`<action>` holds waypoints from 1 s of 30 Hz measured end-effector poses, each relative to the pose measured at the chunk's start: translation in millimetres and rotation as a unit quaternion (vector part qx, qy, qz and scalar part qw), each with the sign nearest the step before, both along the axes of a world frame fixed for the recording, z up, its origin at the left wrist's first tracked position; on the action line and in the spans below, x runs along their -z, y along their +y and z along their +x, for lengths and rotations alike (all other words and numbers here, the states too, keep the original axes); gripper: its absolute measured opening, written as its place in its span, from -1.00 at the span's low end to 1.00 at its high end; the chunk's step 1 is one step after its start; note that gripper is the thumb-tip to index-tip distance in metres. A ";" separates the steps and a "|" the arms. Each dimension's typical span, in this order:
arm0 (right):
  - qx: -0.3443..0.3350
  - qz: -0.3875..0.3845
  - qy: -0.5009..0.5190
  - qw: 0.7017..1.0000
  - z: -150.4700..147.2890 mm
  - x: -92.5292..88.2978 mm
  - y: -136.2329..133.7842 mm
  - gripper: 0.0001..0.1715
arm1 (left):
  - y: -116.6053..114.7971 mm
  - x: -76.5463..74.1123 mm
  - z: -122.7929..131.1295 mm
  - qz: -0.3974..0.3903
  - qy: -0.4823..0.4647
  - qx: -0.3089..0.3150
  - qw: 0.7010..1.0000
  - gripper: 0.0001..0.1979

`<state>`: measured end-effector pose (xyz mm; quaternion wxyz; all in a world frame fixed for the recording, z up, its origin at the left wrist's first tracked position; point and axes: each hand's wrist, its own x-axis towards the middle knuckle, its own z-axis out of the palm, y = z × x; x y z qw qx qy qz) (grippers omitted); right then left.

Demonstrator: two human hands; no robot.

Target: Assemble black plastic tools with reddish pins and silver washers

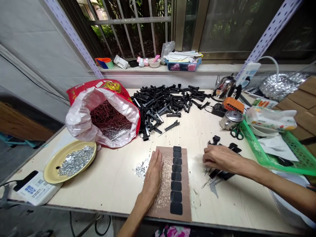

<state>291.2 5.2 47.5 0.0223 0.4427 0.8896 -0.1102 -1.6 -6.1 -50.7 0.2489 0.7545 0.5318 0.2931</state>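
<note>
My left hand (153, 171) lies flat, fingers stretched out, on the left part of a brown board (187, 197) that carries a column of several black pads (176, 176) and a scatter of tiny silver bits. My right hand (217, 158) rests to the right of the board with its fingers curled over a small cluster of black clips (222, 174) with metal prongs; what the fingers grip is hidden. A small heap of silver bits (141, 168) lies just left of my left hand.
A red-and-white bag of thin metal pins (108, 120) and a yellow plate of silver bits (71, 161) sit at the left. A big pile of black clips (168, 100) fills the back. A green basket (278, 154), scissors (237, 132), a kettle (225, 87) stand right.
</note>
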 end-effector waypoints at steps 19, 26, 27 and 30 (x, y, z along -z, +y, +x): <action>-0.069 0.199 0.080 0.974 -90.0 92.4 147.0 -0.68 | -13.2 -16.8 -114.0 0.038 0.124 -0.133 0.983 -0.76; 0.010 0.216 0.153 0.964 -76.5 80.2 131.9 -0.68 | -18.6 -13.2 -109.7 0.078 0.139 -0.114 0.981 -0.76; 0.025 0.222 0.173 0.959 -77.6 74.0 125.0 -0.67 | -19.1 -14.6 -108.9 0.074 0.128 -0.116 0.982 -0.76; 0.064 0.216 0.243 0.944 -91.4 51.0 91.3 -0.67 | -19.7 -23.2 -102.7 0.032 0.014 -0.160 0.987 -0.81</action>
